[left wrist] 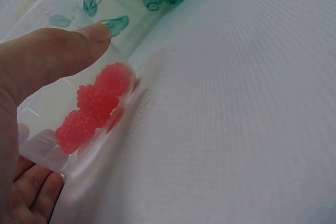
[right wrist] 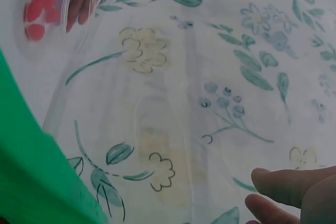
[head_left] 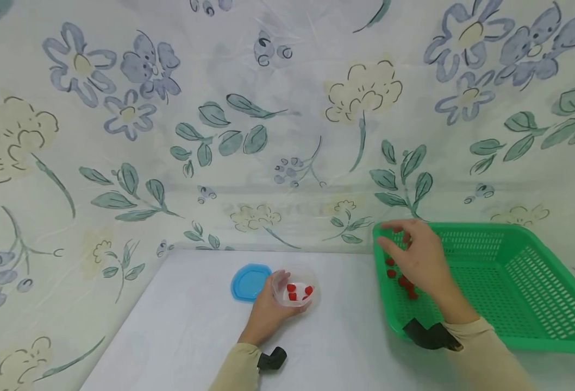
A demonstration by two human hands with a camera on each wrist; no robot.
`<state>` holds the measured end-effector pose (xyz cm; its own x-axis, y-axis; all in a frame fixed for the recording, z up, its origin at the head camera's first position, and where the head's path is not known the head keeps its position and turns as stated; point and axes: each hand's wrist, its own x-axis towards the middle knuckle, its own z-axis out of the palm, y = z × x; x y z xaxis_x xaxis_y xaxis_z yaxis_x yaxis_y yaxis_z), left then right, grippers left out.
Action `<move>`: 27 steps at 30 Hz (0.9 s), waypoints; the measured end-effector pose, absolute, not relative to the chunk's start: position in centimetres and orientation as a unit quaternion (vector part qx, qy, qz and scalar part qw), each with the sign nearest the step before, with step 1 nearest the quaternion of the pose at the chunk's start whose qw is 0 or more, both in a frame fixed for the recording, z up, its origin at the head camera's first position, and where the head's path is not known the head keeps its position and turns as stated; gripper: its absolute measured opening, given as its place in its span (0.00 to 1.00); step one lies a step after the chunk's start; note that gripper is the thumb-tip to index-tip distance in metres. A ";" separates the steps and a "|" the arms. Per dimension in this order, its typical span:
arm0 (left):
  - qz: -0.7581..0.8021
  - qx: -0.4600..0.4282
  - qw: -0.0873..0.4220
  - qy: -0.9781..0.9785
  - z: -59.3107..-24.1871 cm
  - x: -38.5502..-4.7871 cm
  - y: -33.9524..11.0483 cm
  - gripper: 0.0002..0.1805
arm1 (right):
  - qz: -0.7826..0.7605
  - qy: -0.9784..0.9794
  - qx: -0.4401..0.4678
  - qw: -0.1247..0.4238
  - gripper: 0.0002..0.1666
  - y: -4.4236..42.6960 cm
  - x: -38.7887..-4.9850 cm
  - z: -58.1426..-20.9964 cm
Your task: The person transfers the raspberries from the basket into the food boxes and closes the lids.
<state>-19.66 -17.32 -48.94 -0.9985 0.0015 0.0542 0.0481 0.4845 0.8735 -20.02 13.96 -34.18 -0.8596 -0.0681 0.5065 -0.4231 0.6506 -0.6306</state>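
My left hand (head_left: 269,309) grips a clear plastic tub (head_left: 312,274) on the white table, thumb on one side and fingers round the other. Several red raspberries (left wrist: 94,106) lie at the bottom of the tub, seen through its wall in the left wrist view. Over the left end of a green basket (head_left: 488,288) hovers my right hand (head_left: 422,258), thumb and fingers apart, with nothing visible between them. More red raspberries (head_left: 407,283) lie in the basket below that hand, partly hidden by it.
A blue lid (head_left: 250,283) lies on the white table (head_left: 180,320) just left of the tub. Behind the table rises a flower-patterned sheet (head_left: 297,130). The basket's raised rim stands at the right of the table, against the sheet.
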 end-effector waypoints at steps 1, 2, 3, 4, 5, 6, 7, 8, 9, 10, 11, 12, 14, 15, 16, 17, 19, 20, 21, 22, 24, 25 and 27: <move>-0.508 -0.016 0.023 -0.861 -49.0 -19.7 -17.3 0.52 | 0.391 -0.882 0.138 0.224 0.16 14.4 -20.2 -34.1; -0.509 -0.016 0.022 -0.860 -49.0 -19.7 -17.3 0.52 | 0.389 -0.883 0.135 0.224 0.16 14.8 -20.3 -34.1; -0.509 -0.017 0.022 -0.861 -49.1 -19.7 -17.3 0.52 | 0.386 -0.885 0.133 0.223 0.17 15.2 -20.5 -34.1; -0.509 -0.018 0.021 -0.861 -49.1 -19.7 -17.3 0.52 | 0.386 -0.886 0.131 0.222 0.17 15.6 -20.7 -34.1; -0.509 -0.019 0.021 -0.861 -49.1 -19.7 -17.3 0.52 | 0.385 -0.887 0.129 0.221 0.18 16.0 -20.8 -34.1; -0.508 -0.019 0.020 -0.861 -49.2 -19.7 -17.3 0.52 | 0.384 -0.887 0.128 0.221 0.18 16.4 -21.0 -34.1; -0.508 -0.019 0.020 -0.861 -49.2 -19.7 -17.3 0.52 | 0.381 -0.889 0.126 0.220 0.18 16.8 -21.2 -34.1; -0.508 -0.019 0.021 -0.861 -49.2 -19.7 -17.3 0.52 | 0.377 -0.891 0.126 0.220 0.19 17.2 -21.4 -34.2; -0.507 -0.018 0.021 -0.862 -49.1 -19.7 -17.3 0.52 | 0.374 -0.893 0.125 0.219 0.19 17.5 -21.6 -34.3; -0.507 -0.017 0.021 -0.861 -49.1 -19.7 -17.3 0.52 | 0.370 -0.895 0.124 0.216 0.19 17.8 -21.7 -34.3; -0.506 -0.017 0.021 -0.862 -49.0 -19.7 -17.3 0.52 | 0.365 -0.898 0.124 0.214 0.19 18.1 -21.9 -34.4; -0.506 -0.016 0.021 -0.862 -49.0 -19.7 -17.3 0.52 | 0.360 -0.900 0.123 0.211 0.19 18.5 -22.1 -34.5; -0.504 -0.015 0.022 -0.863 -49.0 -19.7 -17.3 0.52 | 0.351 -0.905 0.124 0.204 0.19 19.0 -22.5 -34.7; -0.503 -0.014 0.021 -0.864 -48.9 -19.6 -17.3 0.52 | 0.347 -0.908 0.125 0.199 0.19 19.2 -22.7 -34.8; -0.502 -0.012 0.021 -0.864 -48.9 -19.6 -17.3 0.52 | 0.342 -0.910 0.128 0.196 0.19 19.5 -22.9 -35.0; -0.500 -0.012 0.021 -0.866 -48.9 -19.6 -17.3 0.52 | 0.336 -0.913 0.130 0.192 0.19 19.7 -23.0 -35.1; -0.498 -0.012 0.022 -0.867 -48.9 -19.6 -17.3 0.52 | 0.326 -0.918 0.135 0.184 0.19 20.2 -23.4 -35.3; -0.499 -0.011 0.021 -0.866 -48.9 -19.6 -17.3 0.52 | 0.320 -0.920 0.137 0.179 0.19 20.4 -23.6 -35.4; -0.498 -0.012 0.022 -0.867 -48.9 -19.6 -17.3 0.53 | 0.316 -0.922 0.140 0.173 0.20 20.7 -23.8 -35.5; -0.499 -0.013 0.022 -0.866 -48.9 -19.6 -17.3 0.53 | 0.312 -0.924 0.142 0.167 0.20 21.0 -24.0 -35.6; -0.500 -0.016 0.022 -0.865 -49.0 -19.7 -17.4 0.53 | 0.309 -0.926 0.149 0.155 0.20 21.6 -24.4 -35.8; -0.501 -0.014 0.021 -0.865 -48.9 -19.7 -17.4 0.53 | 0.309 -0.927 0.152 0.149 0.20 21.9 -24.5 -35.9; -0.501 -0.014 0.020 -0.865 -48.9 -19.7 -17.4 0.53 | 0.310 -0.928 0.156 0.134 0.21 22.5 -24.9 -36.1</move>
